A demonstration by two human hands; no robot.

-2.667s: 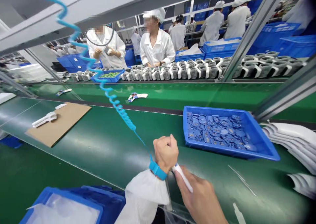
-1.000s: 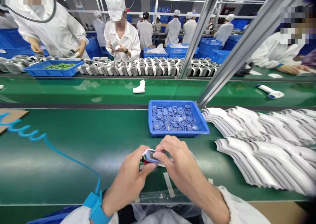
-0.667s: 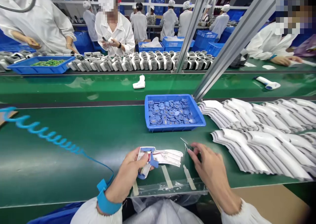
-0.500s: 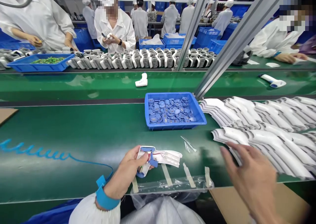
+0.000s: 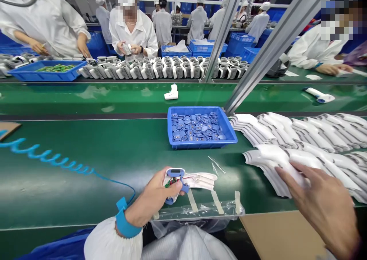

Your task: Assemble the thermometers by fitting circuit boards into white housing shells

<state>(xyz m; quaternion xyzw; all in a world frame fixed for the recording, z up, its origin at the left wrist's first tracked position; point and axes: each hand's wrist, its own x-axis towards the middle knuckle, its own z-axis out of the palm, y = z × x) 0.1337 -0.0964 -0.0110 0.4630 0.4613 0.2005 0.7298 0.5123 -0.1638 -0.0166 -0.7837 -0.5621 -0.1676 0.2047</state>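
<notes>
My left hand (image 5: 163,189) is closed around a white thermometer-gun shell half (image 5: 200,180), with its open inside facing up. In that shell I see blue plastic parts, a small dark display window, a green circuit board and thin red wires; my thumb hides some of them. At the right, my right hand (image 5: 321,199) has its fingers around the handle of a white shell half (image 5: 276,155) at the front of the stacked shells (image 5: 323,172). This shell is tilted slightly above the others.
A blue tray (image 5: 202,144) of small blue parts stands mid-bench. Clear film (image 5: 200,213) is taped along the front edge. A coiled blue cord (image 5: 54,158) runs to my left wristband. A metal post (image 5: 266,49) slants across. One white device (image 5: 171,93) lies on the green belt; co-workers stand beyond.
My right hand has moved right and taken hold of a white shell from the front stack. The shell in my left hand has shifted slightly right. The white device on the belt moved right.
</notes>
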